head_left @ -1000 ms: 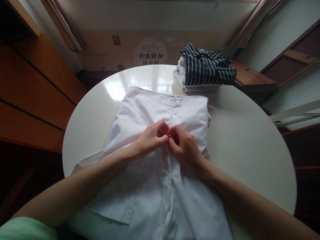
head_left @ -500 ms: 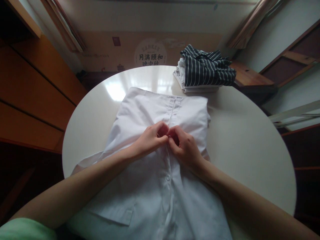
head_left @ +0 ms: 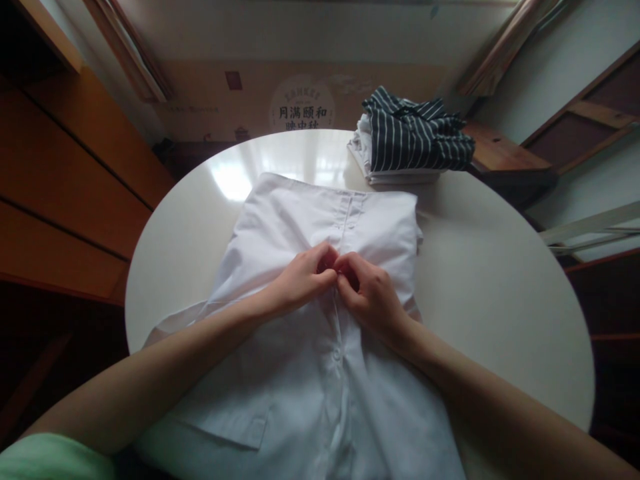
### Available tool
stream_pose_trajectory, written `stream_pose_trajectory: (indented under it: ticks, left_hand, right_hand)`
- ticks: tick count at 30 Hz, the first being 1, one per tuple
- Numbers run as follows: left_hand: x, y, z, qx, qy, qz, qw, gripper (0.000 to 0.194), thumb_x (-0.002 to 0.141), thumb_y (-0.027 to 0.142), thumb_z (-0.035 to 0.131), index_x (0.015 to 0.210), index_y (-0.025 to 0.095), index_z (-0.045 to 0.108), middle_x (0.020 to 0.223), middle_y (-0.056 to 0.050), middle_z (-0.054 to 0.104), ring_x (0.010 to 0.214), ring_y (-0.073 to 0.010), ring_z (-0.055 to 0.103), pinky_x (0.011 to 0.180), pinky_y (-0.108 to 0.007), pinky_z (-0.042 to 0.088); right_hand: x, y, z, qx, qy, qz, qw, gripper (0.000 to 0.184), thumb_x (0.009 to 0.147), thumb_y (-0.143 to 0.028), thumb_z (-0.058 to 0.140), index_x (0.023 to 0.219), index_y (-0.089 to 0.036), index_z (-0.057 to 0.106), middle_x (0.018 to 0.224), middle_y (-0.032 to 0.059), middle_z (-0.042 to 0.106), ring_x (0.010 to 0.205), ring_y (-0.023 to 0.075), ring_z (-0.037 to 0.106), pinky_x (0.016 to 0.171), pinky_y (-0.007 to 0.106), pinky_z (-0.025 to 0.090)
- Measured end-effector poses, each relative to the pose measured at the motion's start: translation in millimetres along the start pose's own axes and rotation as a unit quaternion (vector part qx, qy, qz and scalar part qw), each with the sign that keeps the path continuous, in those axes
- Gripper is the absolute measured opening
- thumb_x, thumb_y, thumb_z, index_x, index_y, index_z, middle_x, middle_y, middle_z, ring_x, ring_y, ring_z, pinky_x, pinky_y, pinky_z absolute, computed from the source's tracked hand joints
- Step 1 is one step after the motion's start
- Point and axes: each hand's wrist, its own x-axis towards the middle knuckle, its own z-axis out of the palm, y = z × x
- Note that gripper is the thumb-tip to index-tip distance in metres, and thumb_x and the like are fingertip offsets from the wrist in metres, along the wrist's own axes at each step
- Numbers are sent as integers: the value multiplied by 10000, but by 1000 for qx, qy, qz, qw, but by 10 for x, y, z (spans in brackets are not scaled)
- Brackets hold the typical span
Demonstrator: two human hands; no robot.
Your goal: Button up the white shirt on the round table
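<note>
A white buttoned garment (head_left: 290,227) lies spread over the table, its button front running down the middle. My left hand (head_left: 313,270) pinches the front edge of the garment from the left. From the right, my right hand (head_left: 367,287) pinches the same spot, its fingertips touching those of the left. The bit of cloth between the fingertips is mostly hidden; a button there cannot be made out. Below the hands a round white button (head_left: 337,356) shows on the front. A pocket flap (head_left: 235,427) lies at the lower left of the garment.
A stack of folded clothes with a black-and-white striped garment (head_left: 415,137) on top stands at the back right of the round white table (head_left: 505,287). Wooden cabinets (head_left: 65,180) flank the left side. A cardboard box with printed characters (head_left: 303,113) is behind the table.
Both hands stay at the same place on the garment's front, with only a slight shift of the fingers. The view has moved very slightly.
</note>
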Motion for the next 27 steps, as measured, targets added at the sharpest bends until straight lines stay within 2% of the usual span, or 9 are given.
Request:
stream_pose_trajectory:
  ticks: [27]
  left_hand:
    - [-10,43,8,38,-1,11,999,60,657,113,434,688,164,440,638,42,469,605,-94,427,555,-217,327]
  right_hand:
    - [8,21,3,-13,-14,-1,1000,50,745,-147,430,740,-180,467,651,-5,518,568,109,457,551,227,334]
